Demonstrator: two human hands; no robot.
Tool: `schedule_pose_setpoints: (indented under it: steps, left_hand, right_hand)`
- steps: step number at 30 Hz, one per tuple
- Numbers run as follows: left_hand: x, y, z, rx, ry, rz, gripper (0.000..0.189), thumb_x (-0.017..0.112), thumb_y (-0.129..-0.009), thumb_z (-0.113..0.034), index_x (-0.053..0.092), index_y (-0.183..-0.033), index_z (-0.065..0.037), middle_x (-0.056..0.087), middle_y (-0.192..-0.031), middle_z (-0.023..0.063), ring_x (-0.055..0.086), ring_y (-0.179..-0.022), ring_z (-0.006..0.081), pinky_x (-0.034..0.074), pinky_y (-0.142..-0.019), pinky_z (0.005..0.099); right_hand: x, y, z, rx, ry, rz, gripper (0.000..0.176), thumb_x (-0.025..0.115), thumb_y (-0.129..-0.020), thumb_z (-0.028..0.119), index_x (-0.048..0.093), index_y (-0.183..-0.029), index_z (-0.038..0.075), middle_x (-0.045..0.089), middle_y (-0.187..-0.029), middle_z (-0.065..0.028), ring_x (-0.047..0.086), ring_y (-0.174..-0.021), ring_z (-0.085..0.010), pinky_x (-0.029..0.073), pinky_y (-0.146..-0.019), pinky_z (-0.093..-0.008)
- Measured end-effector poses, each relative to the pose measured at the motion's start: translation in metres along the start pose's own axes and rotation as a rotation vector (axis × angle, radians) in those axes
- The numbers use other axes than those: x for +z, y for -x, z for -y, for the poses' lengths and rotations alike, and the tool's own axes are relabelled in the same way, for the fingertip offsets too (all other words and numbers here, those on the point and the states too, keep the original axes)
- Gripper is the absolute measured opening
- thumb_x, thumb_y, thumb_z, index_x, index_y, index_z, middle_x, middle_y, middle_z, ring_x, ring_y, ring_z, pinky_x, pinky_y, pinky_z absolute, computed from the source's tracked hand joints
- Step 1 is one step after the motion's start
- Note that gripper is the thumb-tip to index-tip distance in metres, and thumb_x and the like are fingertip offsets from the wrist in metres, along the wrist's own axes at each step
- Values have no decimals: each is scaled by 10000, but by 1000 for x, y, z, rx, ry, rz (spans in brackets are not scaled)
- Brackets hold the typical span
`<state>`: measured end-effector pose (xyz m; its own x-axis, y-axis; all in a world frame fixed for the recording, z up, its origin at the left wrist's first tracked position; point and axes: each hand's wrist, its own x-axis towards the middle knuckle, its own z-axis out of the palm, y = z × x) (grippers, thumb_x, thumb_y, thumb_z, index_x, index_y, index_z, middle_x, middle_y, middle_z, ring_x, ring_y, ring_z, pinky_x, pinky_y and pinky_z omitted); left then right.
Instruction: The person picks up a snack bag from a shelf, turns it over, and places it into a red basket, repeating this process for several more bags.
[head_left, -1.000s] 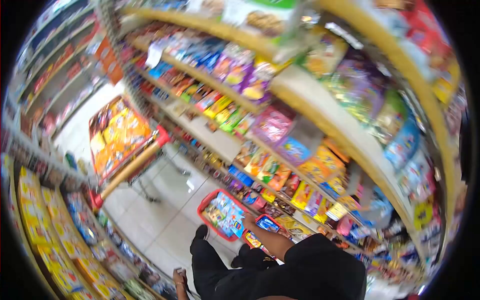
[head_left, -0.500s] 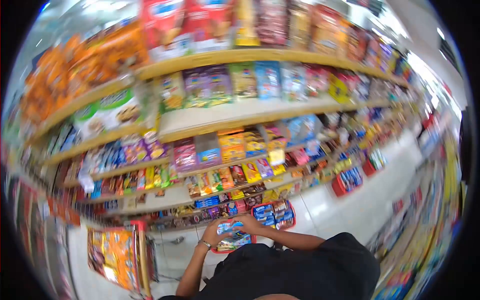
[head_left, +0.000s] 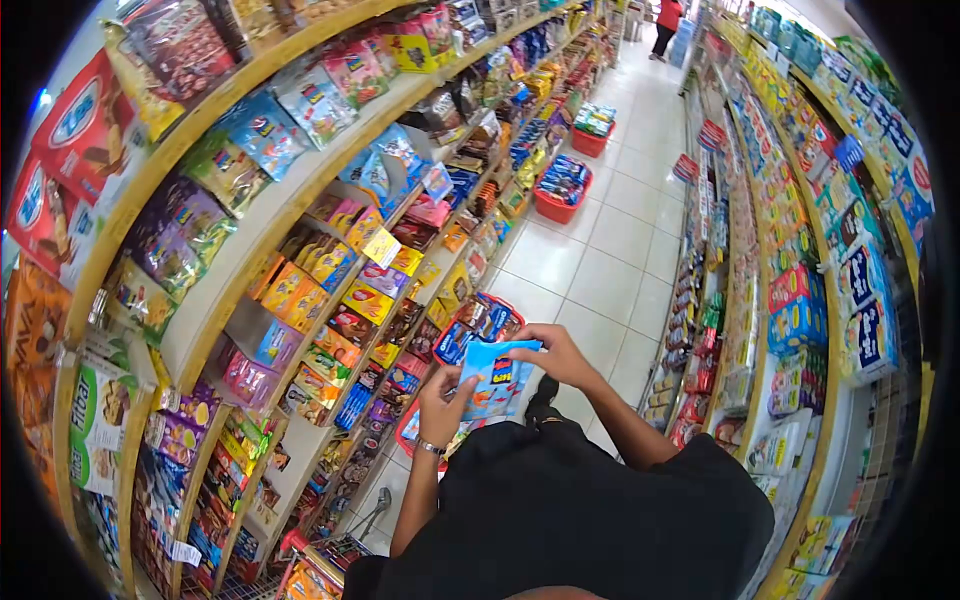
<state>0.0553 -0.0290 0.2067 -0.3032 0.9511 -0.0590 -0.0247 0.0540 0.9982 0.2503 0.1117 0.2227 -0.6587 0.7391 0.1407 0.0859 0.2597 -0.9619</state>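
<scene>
I hold a stack of light-blue snack packets in front of my chest with both hands. My left hand, with a bracelet at the wrist, grips the packets' lower left edge. My right hand clasps their upper right edge from above. Below the packets a red basket of more packets sits on the floor, and a second red basket of blue packets stands just beyond it, against the shelf foot.
Tall snack shelves line the aisle's left side and another shelf run lines the right. Two more red baskets stand farther down the tiled floor. A person in red is at the far end. A trolley is behind my left.
My view has swung from facing the shelves to looking down the aisle. The packets have come up from the basket, with both hands still on them.
</scene>
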Motion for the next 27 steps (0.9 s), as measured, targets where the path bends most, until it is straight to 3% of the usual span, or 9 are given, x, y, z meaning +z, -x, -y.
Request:
schedule_pose_setpoints:
  steps: [4, 9, 11, 12, 17, 21, 25, 27]
  left_hand:
    - [28, 4, -32, 23, 16, 181, 334, 690, -852, -121, 554, -1133, -4, 627, -1086, 111, 627, -1018, 183, 537, -824, 314]
    - [31, 7, -23, 124, 67, 103, 349, 672, -859, -87, 565, -1181, -7, 615, -1111, 116, 619, -1025, 189, 538, -822, 300]
    - [25, 13, -24, 155, 59, -31, 321, 670, -860, -82, 582, -1158, -1, 617, -1099, 94, 619, -1007, 172, 536, -824, 289]
    - [21, 14, -26, 182, 76, -84, 254, 673, -859, -88, 620, -1086, 12, 629, -1039, 74, 627, -944, 145, 536, -781, 266]
    - [-9, 29, -23, 230, -42, -344, 145, 671, -867, -95, 663, -927, 37, 629, -922, 62, 615, -797, 111, 503, -643, 217]
    - [-21, 40, -28, 266, 126, -474, 139, 662, -879, -93, 625, -888, 41, 593, -858, 39, 592, -730, 81, 487, -553, 220]
    - [-26, 51, -34, 73, 505, -521, 127, 631, -906, -153, 605, -918, -30, 604, -860, 2, 620, -744, 76, 554, -597, 228]
    - [-28, 49, -39, -18, 785, -511, 153, 599, -927, -194, 599, -960, -45, 635, -886, 16, 643, -772, 95, 563, -623, 240]
  right_hand:
    - [-23, 19, 33, 107, -154, -32, 158, 730, -808, 122, 672, -885, -4, 660, -842, -32, 571, -806, -79, 467, -714, -251]
    - [-16, 14, 40, 60, -149, -18, 122, 729, -809, 108, 682, -859, 7, 651, -746, -8, 572, -690, -54, 459, -624, -213]
    - [-10, 8, 40, 34, -130, 23, 121, 730, -805, 105, 684, -852, 3, 657, -754, -13, 575, -698, -55, 461, -630, -216]
    - [-8, 4, 42, 106, -142, 73, 134, 751, -773, 86, 689, -852, -3, 648, -801, -32, 583, -776, -92, 460, -713, -249]
    - [20, -19, 37, 62, -127, 200, 129, 747, -772, 80, 700, -852, -10, 652, -781, -55, 592, -761, -102, 463, -714, -259]
    - [36, -36, 44, -35, -164, 267, 116, 717, -801, 56, 693, -886, -20, 675, -838, -81, 614, -796, -112, 484, -736, -263]
    - [61, -52, 58, 64, -338, 336, 185, 667, -864, 93, 642, -1025, 5, 656, -903, -78, 607, -817, -103, 489, -690, -228]
    - [77, -55, 67, 211, -467, 325, 247, 648, -883, 126, 593, -1099, 17, 639, -957, -77, 607, -840, -100, 494, -703, -233]
